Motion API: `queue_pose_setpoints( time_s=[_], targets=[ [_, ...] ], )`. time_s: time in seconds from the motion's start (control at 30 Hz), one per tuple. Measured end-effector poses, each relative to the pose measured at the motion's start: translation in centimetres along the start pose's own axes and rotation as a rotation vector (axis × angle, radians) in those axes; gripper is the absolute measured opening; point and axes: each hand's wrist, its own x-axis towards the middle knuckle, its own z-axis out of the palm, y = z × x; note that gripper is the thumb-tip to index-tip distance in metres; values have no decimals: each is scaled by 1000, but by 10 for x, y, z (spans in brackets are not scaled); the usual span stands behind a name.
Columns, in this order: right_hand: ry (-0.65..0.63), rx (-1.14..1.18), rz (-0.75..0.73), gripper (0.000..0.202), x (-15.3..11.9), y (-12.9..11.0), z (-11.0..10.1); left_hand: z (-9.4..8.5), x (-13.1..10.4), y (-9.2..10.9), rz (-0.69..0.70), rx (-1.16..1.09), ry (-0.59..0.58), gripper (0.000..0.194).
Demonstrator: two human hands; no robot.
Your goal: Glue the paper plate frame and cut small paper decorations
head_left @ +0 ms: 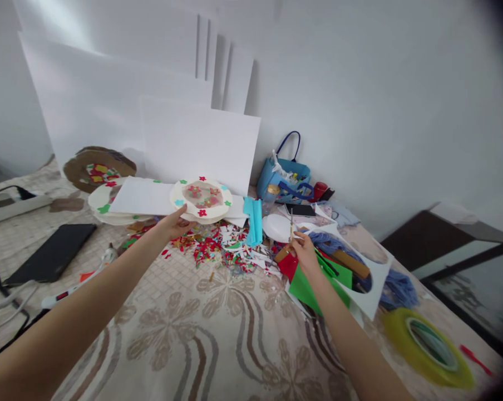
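My left hand [177,224] pinches the near left rim of a round cream craft piece [210,211] decorated with red, green and blue paper flowers, its centre see-through. The thumb shows at the rim; some fingers are hidden. My right hand [304,249] is closed around small scissors [292,227] with the narrow blades pointing up and away. Below that hand lie red felt and green felt sheets [307,292]. Between my hands a heap of paper scraps [212,245] is spread on the patterned cloth, with a light-blue face mask [254,220] behind it.
More decorated discs [103,209] and a brown cardboard disc [99,170] sit at left, near a black tablet [53,253] and a glue gun [105,259]. White boards lean against the wall. A blue bag [285,175] stands behind; yellow tape [427,345] lies at right.
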Motion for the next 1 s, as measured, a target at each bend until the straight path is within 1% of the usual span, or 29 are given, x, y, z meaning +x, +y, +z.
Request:
queue_pose_setpoints(
  time_s=[0.07, 0.13, 0.17, 0.23, 0.33, 0.43, 0.5, 0.53, 0.6, 0.67, 0.77, 0.87, 1.0],
  targets=[
    [36, 88, -38, 50, -1, -7, -1, 0, -2, -1, 4, 31, 35, 17],
    [43, 145, -72, 48, -3, -16, -2, 1, -5, 0, 0, 76, 66, 17],
    [26, 161, -83, 46, -5, -21, -3, 2, -8, 1, -2, 100, 78, 19],
    [-48, 172, -91, 38, -14, -30, -3, 3, -14, 2, 6, 147, 92, 20],
    [-242, 140, -77, 30, -36, -43, -1, 4, -27, 0, 47, 191, 71, 18],
    [-454, 87, -62, 30, -65, -53, 6, 5, -46, -5, 70, 209, 12, 14],
    [-585, 22, -86, 30, -83, -60, 10, 7, -60, -10, 71, 211, -34, 13],
    [-656, -42, -121, 28, -92, -64, 12, 8, -66, -13, 68, 210, -58, 13],
    [-809, -271, -256, 22, -108, -74, 15, 10, -78, -18, 61, 207, -105, 13],
    [-904, -475, -380, 18, -121, -83, 18, 12, -88, -23, 55, 201, -148, 14],
    [-934, -619, -450, 22, -133, -96, 25, 15, -100, -30, 53, 192, -201, 14],
    [-911, -669, -430, 28, -139, -104, 32, 17, -106, -35, 59, 186, -238, 13],
    [-878, -648, -388, 32, -139, -105, 38, 18, -111, -40, 76, 188, -283, 15]
  ],
)
